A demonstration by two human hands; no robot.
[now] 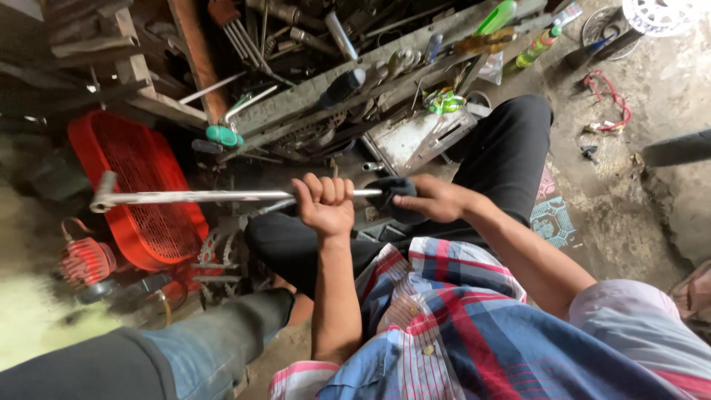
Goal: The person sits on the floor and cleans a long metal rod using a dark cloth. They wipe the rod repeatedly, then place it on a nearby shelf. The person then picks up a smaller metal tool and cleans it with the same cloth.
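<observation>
My left hand (326, 204) is clenched around the long metal rod (222, 196), held level across my lap. My right hand (433, 198) pinches a dark cloth (392, 198) onto the rod's near end. The far end, with its socket head (104, 194), hangs over the red crate (141, 185); if the cloth slips, I judge it could swing and strike that.

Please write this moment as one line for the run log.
left hand: fist around long metal rod | right hand: grips dark cloth at rod end | beside: red crate
</observation>
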